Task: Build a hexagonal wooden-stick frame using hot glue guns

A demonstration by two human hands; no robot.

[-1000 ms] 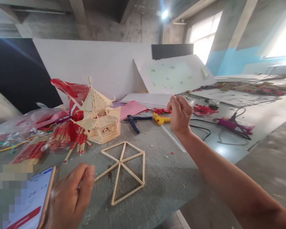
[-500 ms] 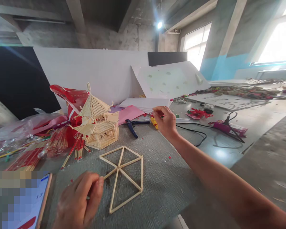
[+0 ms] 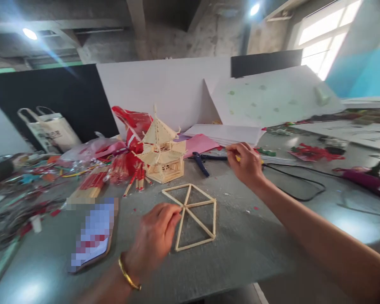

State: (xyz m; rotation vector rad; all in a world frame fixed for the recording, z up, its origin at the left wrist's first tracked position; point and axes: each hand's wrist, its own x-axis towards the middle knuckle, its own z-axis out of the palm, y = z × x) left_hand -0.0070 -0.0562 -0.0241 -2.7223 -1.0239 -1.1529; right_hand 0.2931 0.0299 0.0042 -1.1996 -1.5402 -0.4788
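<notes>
Frame (image 3: pixel 199 222) lies flat toward the bench's (image 3: pixel 240 257) near edge, long axis running far to near, open side leftward, the left hand's (image 3: pixel 158 230) fingertips closed at its centre, the right hand's (image 3: pixel 245 162) together near pliers (image 3: pixel 203 165).

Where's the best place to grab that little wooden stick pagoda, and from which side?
I'd grip the pagoda's base low on opposite walls, coming from the front. Those walls stand upright and look steadier than the sloping roofs with their thin protruding tips. Watch the red-marked sticks by its left side.
</notes>
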